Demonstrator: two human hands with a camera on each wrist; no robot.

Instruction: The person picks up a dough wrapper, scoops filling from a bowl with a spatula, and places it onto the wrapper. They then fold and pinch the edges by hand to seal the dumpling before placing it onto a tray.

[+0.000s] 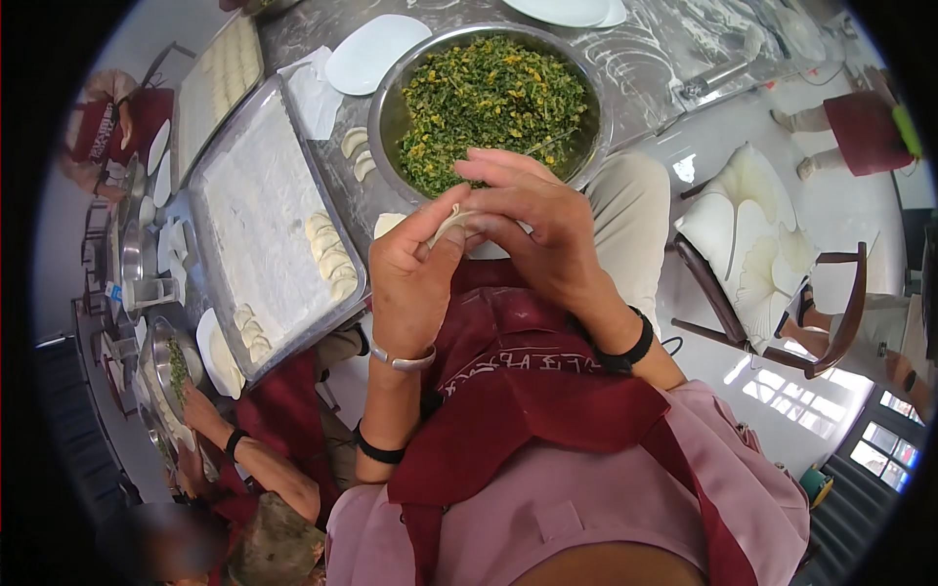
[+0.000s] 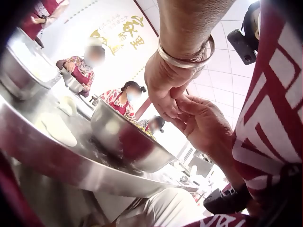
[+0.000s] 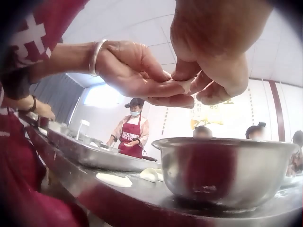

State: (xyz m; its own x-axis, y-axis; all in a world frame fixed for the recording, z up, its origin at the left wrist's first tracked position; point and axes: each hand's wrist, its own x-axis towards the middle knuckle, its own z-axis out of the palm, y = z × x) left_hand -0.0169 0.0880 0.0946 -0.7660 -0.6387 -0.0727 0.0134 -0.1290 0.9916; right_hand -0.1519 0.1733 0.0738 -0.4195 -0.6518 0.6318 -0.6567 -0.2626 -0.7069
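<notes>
A pale dumpling is held between both hands, over the near rim of the steel bowl in the head view. My left hand grips it between thumb and fingers. My right hand pinches its edge with thumb and forefinger, the other fingers spread. Most of the dumpling is hidden by the fingers; a sliver of dough shows in the right wrist view. Beyond the hands stands the steel bowl, full of chopped green and yellow filling. A flat dough wrapper lies on the table by the bowl.
Left of the bowl, a floured tray holds several dumplings. Two more dumplings lie between tray and bowl. A white plate sits behind. Another person's arm reaches in at left; a chair stands at right.
</notes>
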